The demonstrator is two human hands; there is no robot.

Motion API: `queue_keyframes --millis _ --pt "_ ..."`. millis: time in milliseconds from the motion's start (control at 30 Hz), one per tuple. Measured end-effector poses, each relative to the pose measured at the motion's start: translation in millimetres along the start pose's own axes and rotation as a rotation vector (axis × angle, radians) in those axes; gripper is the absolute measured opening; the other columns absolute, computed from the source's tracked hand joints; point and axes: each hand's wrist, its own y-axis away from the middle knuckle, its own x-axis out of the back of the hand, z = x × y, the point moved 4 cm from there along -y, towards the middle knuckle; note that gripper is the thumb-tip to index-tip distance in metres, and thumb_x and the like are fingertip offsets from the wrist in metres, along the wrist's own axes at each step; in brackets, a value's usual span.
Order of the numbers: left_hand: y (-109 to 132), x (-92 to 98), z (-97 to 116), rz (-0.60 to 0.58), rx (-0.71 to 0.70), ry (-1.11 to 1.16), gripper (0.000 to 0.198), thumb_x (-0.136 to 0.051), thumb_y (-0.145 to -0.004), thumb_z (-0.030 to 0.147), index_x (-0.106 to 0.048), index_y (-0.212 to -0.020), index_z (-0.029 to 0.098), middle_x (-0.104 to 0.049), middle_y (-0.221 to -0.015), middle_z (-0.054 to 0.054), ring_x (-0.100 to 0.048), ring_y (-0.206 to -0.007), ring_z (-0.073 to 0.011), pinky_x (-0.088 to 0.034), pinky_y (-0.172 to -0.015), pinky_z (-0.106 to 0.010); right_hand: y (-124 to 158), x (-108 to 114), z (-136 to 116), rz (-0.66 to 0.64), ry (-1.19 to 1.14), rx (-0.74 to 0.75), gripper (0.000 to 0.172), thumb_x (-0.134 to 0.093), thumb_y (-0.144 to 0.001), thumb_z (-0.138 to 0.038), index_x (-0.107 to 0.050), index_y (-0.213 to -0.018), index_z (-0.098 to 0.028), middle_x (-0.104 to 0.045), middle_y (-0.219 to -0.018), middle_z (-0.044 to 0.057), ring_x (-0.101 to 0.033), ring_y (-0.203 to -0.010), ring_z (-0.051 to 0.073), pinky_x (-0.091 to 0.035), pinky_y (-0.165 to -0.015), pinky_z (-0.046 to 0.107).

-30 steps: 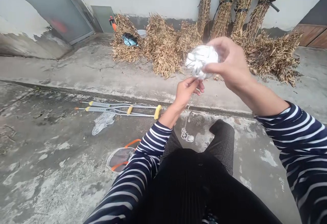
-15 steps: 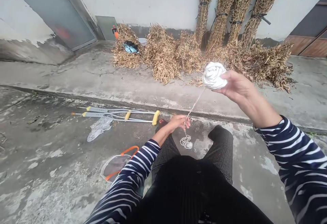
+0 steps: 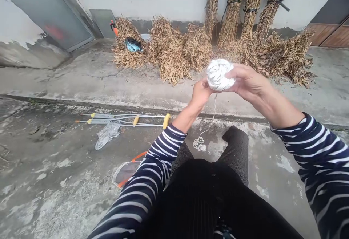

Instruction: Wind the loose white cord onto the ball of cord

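A ball of white cord (image 3: 220, 75) is held up in front of me, its turns wrapped over one another. My right hand (image 3: 249, 82) grips it from the right, thumb across its near face. Against its left side is my left hand (image 3: 201, 94), closed, with its fingertips hidden behind the ball. From beneath the ball a thin strand (image 3: 214, 110) hangs down to a small loose heap of the same cord (image 3: 200, 144) on the ground between my legs.
Crutches (image 3: 128, 120) and a clear plastic bag (image 3: 107, 136) lie on the concrete to the left. An orange-handled bag (image 3: 127, 171) is partly behind my left arm. Dried plant heaps (image 3: 174, 55) and tied bundles (image 3: 236, 10) line the wall beyond a low step (image 3: 95, 86).
My left hand has risen from low on the strand to the left side of the ball. The ball has shifted slightly left and up in my right hand.
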Motion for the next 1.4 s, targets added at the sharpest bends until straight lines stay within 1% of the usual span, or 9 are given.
queue_keyframes --millis 100,200,367,600,800,1067,1167,1267,1400 --pt "4 -3.7 -5 0.058 0.028 -0.027 0.017 -0.081 -0.079 0.024 -0.074 -0.09 0.013 -0.076 -0.081 -0.003 -0.074 -0.087 -0.0191 -0.061 -0.077 -0.03 -1 4 10 -0.006 0.007 -0.032 0.029 -0.078 -0.059 -0.015 -0.072 -0.087 -0.015 -0.073 -0.106 0.011 -0.071 -0.097 0.029 -0.065 -0.082 0.053" --pt "11 4.2 -11 0.007 0.111 -0.033 0.015 -0.077 -0.082 0.027 -0.072 -0.08 0.013 -0.071 -0.067 -0.001 -0.07 -0.068 -0.0141 -0.058 -0.065 -0.025 -2 12 16 -0.012 0.022 -0.054 0.028 -0.078 -0.059 -0.017 -0.072 -0.087 -0.016 -0.073 -0.1 0.01 -0.07 -0.09 0.027 -0.064 -0.083 0.052" --pt "24 13.5 -9 -0.145 0.271 -0.037 0.016 -0.078 -0.083 0.024 -0.069 -0.08 0.01 -0.07 -0.068 -0.001 -0.062 -0.053 -0.007 -0.05 -0.054 -0.019 -5 24 15 -0.009 -0.001 -0.029 0.03 -0.077 -0.058 -0.017 -0.072 -0.088 -0.017 -0.075 -0.101 0.009 -0.07 -0.095 0.026 -0.064 -0.087 0.047" --pt "50 14.9 -27 -0.193 0.394 -0.023 0.016 -0.074 -0.086 0.024 -0.07 -0.09 0.009 -0.07 -0.069 -0.001 -0.061 -0.052 -0.007 -0.048 -0.05 -0.019 -18 37 16 0.118 0.069 0.01 0.027 -0.078 -0.052 -0.014 -0.068 -0.076 -0.018 -0.073 -0.093 0.006 -0.068 -0.086 0.024 -0.065 -0.074 0.045" --pt "64 14.4 -22 -0.337 0.47 0.067 0.031 -0.076 -0.087 0.04 -0.068 -0.099 0.011 -0.07 -0.068 -0.001 -0.057 -0.044 -0.007 -0.04 -0.042 -0.019 -20 38 -1 0.206 0.242 0.235 0.041 -0.083 -0.052 -0.012 -0.064 -0.086 -0.023 -0.069 -0.09 0.004 -0.067 -0.095 0.028 -0.061 -0.078 0.046" --pt "47 19.3 32 -0.451 0.427 0.083 0.042 -0.083 -0.079 0.049 -0.065 -0.094 0.014 -0.073 -0.07 -0.004 -0.064 -0.049 -0.0104 -0.04 -0.042 -0.019 -26 21 -48 0.209 0.762 0.685 0.05 -0.085 -0.063 -0.026 -0.062 -0.107 -0.033 -0.065 -0.125 0.006 -0.052 -0.129 0.038 -0.05 -0.108 0.061" --pt "50 23.5 37 -0.468 0.437 0.088 0.039 -0.08 -0.08 0.049 -0.063 -0.089 0.015 -0.073 -0.069 -0.006 -0.067 -0.051 -0.0126 -0.04 -0.042 -0.019 -33 17 -34 0.122 0.977 0.819 0.05 -0.08 -0.068 -0.027 -0.061 -0.114 -0.03 -0.061 -0.128 0.011 -0.049 -0.13 0.041 -0.045 -0.109 0.066" --pt "56 30.5 29 -0.442 0.473 0.111 0.037 -0.079 -0.078 0.046 -0.06 -0.086 0.015 -0.072 -0.067 -0.006 -0.067 -0.052 -0.0139 -0.041 -0.043 -0.02 -36 14 0 -0.001 1.131 0.907 0.044 -0.071 -0.073 -0.023 -0.058 -0.115 -0.027 -0.063 -0.127 0.012 -0.053 -0.125 0.039 -0.046 -0.105 0.065" --pt "60 37.8 13 -0.407 0.511 0.15 0.035 -0.078 -0.074 0.043 -0.059 -0.083 0.015 -0.072 -0.065 -0.007 -0.069 -0.055 -0.0156 -0.042 -0.045 -0.021 -32 11 41 -0.117 1.255 0.901 0.045 -0.061 -0.076 -0.018 -0.057 -0.12 -0.028 -0.062 -0.137 0.011 -0.052 -0.129 0.038 -0.052 -0.092 0.058"
